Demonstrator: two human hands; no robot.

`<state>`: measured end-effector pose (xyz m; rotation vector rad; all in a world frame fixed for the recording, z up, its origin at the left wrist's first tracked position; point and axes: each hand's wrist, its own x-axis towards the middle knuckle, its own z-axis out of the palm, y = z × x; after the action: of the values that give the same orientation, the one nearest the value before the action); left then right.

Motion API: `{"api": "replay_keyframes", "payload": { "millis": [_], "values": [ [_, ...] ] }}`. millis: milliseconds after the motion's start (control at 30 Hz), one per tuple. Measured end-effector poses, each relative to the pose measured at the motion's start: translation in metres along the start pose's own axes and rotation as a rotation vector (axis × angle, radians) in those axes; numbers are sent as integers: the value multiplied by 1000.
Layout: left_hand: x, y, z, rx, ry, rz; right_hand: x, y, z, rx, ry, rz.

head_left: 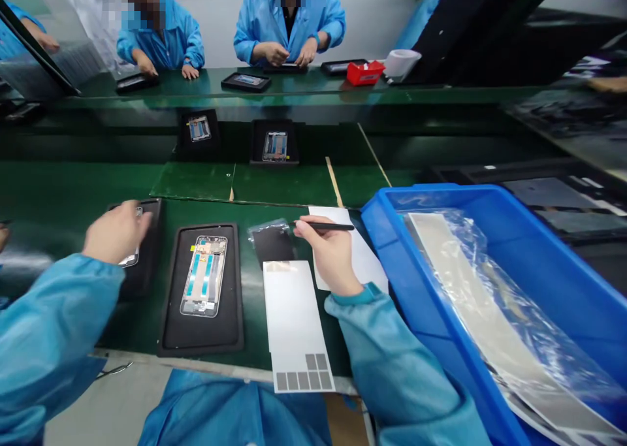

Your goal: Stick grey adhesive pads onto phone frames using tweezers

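- Blue smock point(235, 410) lies closest, at six o'clock from the middle of the view.
- One printed sheet point(294, 309), also at six, bears two rows of grey squares; its near end overhangs the bench edge.
- Right hand point(336, 256), at five, pinches one black tool point(326, 226) between thumb and fingers, above a second, plain sheet point(360, 250).
- One dark pouch point(274, 243) sits at eight, near the tool's tip and touching the printed sheet.
- Middle tray point(200, 338), at eight, holds one frame point(204, 276) well inside its rim; the tray's near side is close to the bench edge.
- Left hand point(117, 230), at nine, covers part of a second frame point(132, 258) in the left tray point(151, 250); I cannot tell whether it grips it.
- Green bench point(255, 315) shows as narrow strips either side of the middle tray, wider on the printed sheet's side.
- Two more trays stand farther off, at ten and eleven, one frame in each.
- One blue bin point(441, 189) fills three to five, its near wall hemming the right forearm; bagged strips point(470, 289) lie within.
- One red box point(365, 74) and one white roll point(401, 64) sit at one.
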<state>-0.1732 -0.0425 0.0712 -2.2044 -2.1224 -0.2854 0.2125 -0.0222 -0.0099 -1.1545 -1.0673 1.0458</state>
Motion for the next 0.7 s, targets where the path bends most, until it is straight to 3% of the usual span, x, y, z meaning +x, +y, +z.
{"api": "replay_keyframes", "payload": {
  "millis": [167, 267, 433, 700],
  "values": [
    [29, 123, 53, -222, -155, 258, 6, 15, 8, -21, -42, -21],
    [37, 158, 76, -317, -207, 305, -1, 17, 9, -40, -47, -40],
    [36, 158, 83, -442, -215, 265, -8, 9, 9, -94, -54, -63],
    [24, 160, 84, -598, -103, 240, -19, -9, 22, -122, -65, -121]
  ]
}}
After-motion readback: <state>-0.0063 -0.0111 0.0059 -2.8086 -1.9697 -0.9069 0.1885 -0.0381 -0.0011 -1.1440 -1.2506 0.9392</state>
